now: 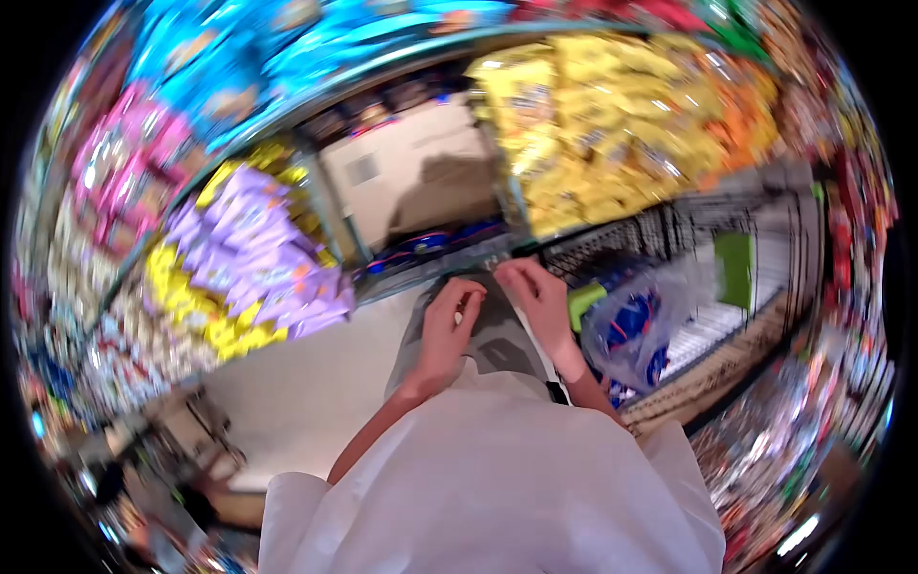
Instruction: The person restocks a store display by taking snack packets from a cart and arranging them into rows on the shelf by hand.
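Two bare hands hover side by side, apart from each other, over the person's grey trousers (492, 335). The right hand (451, 323) curls loosely, a little hollow between thumb and fingers; whether their tips meet I cannot tell. The left hand (537, 298) is bent too, blurred, so I cannot tell whether its fingertips are together. At four o'clock from the left hand, near it, a clear plastic bag (677, 295) with blue packs (631, 318) inside lies in a wire cart (765, 258), beside a green piece (585, 304). Beyond the hands, around twelve o'clock, a cardboard box (397, 172) stands in a shelf bay, blue packets (426, 245) along its near side. Yellow bags (612, 124) fill one o'clock, purple bags (253, 239) ten.
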Action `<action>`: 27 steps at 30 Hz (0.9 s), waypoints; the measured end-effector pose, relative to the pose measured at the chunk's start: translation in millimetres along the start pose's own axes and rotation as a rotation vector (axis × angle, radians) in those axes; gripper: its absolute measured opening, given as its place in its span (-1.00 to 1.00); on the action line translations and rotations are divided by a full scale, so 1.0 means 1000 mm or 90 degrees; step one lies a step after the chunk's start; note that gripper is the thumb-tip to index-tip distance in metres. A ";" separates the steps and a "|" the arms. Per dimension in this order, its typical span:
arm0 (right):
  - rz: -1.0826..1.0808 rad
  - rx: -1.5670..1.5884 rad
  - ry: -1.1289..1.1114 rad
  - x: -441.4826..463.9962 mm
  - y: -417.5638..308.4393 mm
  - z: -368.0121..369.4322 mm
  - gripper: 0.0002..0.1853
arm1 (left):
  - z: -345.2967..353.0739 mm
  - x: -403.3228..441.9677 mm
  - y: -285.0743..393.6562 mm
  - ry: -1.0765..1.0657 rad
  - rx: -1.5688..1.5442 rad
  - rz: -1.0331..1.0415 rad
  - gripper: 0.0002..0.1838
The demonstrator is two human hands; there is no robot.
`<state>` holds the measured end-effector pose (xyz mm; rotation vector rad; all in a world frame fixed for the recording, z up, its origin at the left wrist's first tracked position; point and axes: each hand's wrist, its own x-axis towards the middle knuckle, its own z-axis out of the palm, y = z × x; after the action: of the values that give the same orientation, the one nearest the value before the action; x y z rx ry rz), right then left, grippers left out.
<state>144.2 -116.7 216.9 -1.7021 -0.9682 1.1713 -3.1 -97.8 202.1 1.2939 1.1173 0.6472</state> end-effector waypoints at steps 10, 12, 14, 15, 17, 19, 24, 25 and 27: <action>0.064 0.097 0.606 -0.178 0.029 -0.087 -0.86 | 0.132 0.002 0.055 -0.388 0.009 0.172 -0.91; 0.121 0.133 0.660 -0.181 0.047 -0.109 -0.86 | 0.168 0.001 0.054 -0.484 0.090 0.245 -0.88; 0.102 0.037 0.571 -0.166 0.096 -0.133 -0.85 | 0.211 0.010 0.031 -0.502 0.223 0.382 -0.84; 0.096 0.042 0.567 -0.149 0.119 -0.142 -0.85 | 0.228 0.011 0.018 -0.509 0.355 0.512 -0.78; 0.113 -0.485 0.558 -0.116 0.148 -0.160 -0.74 | 0.253 0.006 -0.008 -0.462 0.555 0.530 -0.78; 0.238 -0.475 0.531 -0.104 0.148 -0.181 -0.64 | 0.269 0.005 -0.026 -0.393 0.760 0.520 -0.78; 0.439 -0.439 0.459 -0.087 0.198 -0.203 -0.55 | 0.262 -0.001 -0.035 -0.466 0.855 0.490 -0.82; 0.458 -0.420 0.436 -0.086 0.209 -0.205 -0.57 | 0.259 -0.006 -0.026 -0.410 0.784 0.487 -0.76; 0.382 -0.461 0.416 -0.095 0.194 -0.203 -0.65 | 0.240 -0.015 0.014 -0.378 0.636 0.474 -0.61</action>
<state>338.6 -314.4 111.2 -2.8489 -0.4799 0.4972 211.1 -207.1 196.4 2.6068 0.3879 0.1344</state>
